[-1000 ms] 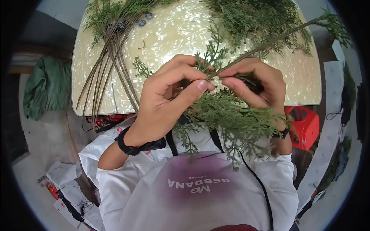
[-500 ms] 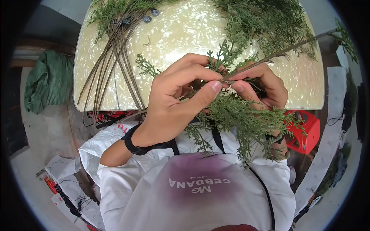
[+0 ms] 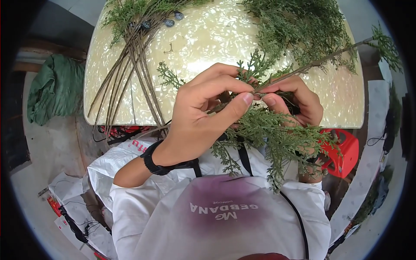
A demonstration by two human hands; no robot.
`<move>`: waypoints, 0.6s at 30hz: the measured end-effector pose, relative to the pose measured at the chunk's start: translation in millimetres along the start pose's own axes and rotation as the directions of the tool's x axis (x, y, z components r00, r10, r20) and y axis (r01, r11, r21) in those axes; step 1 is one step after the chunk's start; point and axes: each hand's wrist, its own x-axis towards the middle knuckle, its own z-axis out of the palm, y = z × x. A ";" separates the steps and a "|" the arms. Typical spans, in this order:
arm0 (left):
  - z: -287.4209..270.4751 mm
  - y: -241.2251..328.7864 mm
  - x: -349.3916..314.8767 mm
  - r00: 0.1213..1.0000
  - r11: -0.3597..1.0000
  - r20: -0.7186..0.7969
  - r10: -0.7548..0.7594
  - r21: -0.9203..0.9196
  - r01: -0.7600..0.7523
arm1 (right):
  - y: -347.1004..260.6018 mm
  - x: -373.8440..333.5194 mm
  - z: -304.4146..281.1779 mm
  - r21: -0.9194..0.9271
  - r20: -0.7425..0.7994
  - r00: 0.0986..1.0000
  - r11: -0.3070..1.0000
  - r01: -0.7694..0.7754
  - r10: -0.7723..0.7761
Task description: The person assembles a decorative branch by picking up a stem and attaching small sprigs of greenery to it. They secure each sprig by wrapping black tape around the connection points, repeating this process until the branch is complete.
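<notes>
My left hand (image 3: 208, 108) pinches a conifer branch (image 3: 320, 63) between thumb and forefinger, just over the near edge of the table. Right beside it, the thumb and forefinger of my right hand (image 3: 299, 100) close on the same spot, the fingertips nearly meeting. From there the brown stem slants up to the far right, ending in a green tuft. Leafy green sprigs (image 3: 268, 130) hang below my fingers and partly cover my right hand and wrist. More sprigs stick out above and left of my left hand. The exact joint under the fingertips is hidden.
Bare stems (image 3: 143, 78) lie crossed in a bundle on the left of the pearly table (image 3: 208, 43), with small dark round pieces (image 3: 169, 23) beside them. Cut greenery (image 3: 299, 30) is heaped at the far right. A red plastic stool (image 3: 344, 154) stands below the right edge.
Both hands keep their pinch on the branch at nearly the same place. The whole view has shifted slightly, and the branch tip sits a little lower.
</notes>
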 end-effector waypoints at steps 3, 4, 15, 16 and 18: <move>-4.1 -1.5 0.3 1.000 0.999 0.014 0.002 0.049 -0.003 | 0.8 0.1 1.6 -0.018 -0.023 1.000 1.000 0.010 -0.010; -5.1 -2.0 0.5 1.000 0.997 0.022 0.004 0.074 -0.005 | 1.5 -0.2 2.3 -0.017 -0.020 1.000 1.000 0.009 -0.009; -5.0 -3.6 0.7 0.999 0.995 0.032 0.012 0.102 -0.015 | -2.7 5.1 -2.0 -0.115 0.033 0.999 0.993 0.017 -0.014; -4.9 -3.8 0.6 0.999 0.992 0.032 0.023 0.123 -0.027 | -2.1 4.8 -2.3 -0.114 0.036 0.999 0.993 0.017 -0.013; -5.7 -4.6 2.0 0.998 0.991 0.049 0.033 0.129 -0.039 | -0.8 2.1 -3.0 -0.125 0.049 0.999 0.992 0.003 0.004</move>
